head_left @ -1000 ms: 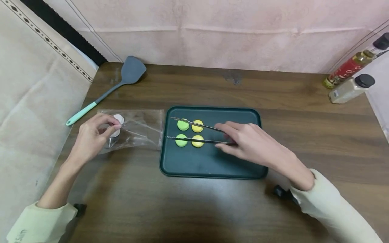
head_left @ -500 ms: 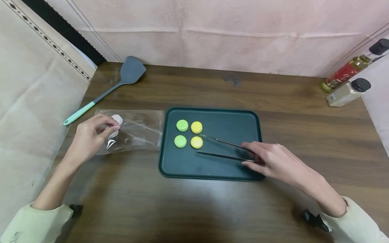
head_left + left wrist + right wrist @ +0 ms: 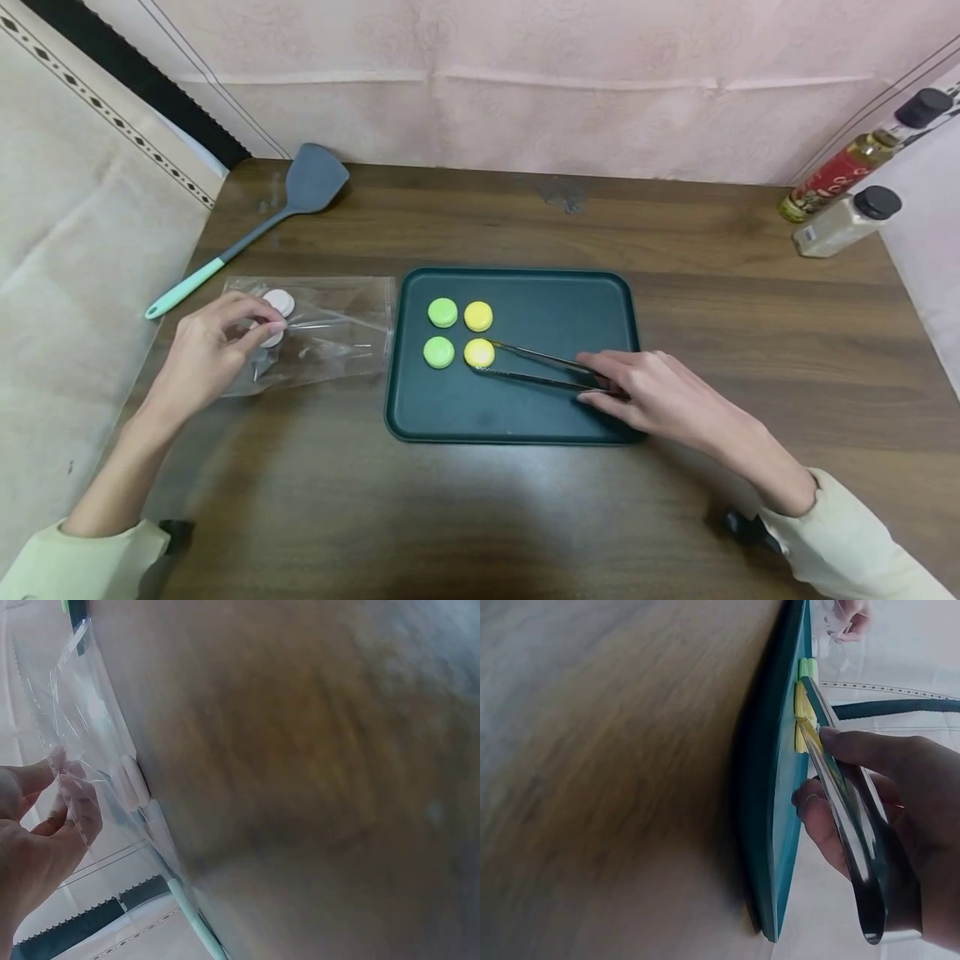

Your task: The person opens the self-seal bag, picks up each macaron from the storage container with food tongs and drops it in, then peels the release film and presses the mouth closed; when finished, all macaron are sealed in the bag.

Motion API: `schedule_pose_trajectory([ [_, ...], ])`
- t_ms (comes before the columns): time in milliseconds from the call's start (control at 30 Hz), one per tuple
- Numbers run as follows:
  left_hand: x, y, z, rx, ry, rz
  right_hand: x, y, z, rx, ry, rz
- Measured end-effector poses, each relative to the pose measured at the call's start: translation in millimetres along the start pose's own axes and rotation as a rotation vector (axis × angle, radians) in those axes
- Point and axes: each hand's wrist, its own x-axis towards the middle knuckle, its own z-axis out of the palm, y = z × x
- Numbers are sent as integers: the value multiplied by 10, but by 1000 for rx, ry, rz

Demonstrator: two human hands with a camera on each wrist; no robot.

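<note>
With thumb and fingertips, my left hand (image 3: 206, 350) pinches a clear plastic bag (image 3: 341, 342) at its left part. Pale round macarons (image 3: 279, 302) lie inside the bag, partly hidden by the fingers. My right hand (image 3: 663, 387) holds metal tongs (image 3: 540, 357) over a dark green tray (image 3: 510, 437). The tong tips lie on either side of the near yellow macaron (image 3: 479, 352); whether they squeeze it I cannot tell. Behind it sits another yellow macaron (image 3: 477, 316). Two green macarons (image 3: 442, 312) are to their left. In the right wrist view, the tongs (image 3: 844, 814) reach the yellow macarons (image 3: 801, 720).
A grey spatula (image 3: 317, 179) with a mint handle lies at the back left, its handle end near the bag. At the back right stand an oil bottle (image 3: 832, 179) and a black-capped jar (image 3: 843, 225). Pale cloth borders the wooden table (image 3: 480, 517).
The tongs drew back right from over the macarons, then moved left until their tips flanked the near yellow one. My left hand still pinches the bag in much the same place.
</note>
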Motion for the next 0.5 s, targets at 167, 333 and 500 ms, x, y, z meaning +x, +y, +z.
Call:
schedule_pose_trajectory([
  [167,15,8,-1,-9,12,6,-1,7,-26,23,2,0],
  [333,8,-10,1,-5,21,17,-5,1,-63,39,4,16],
  [500,5,-16,3,-3,20,9,1,-21,-83,50,-3,29],
])
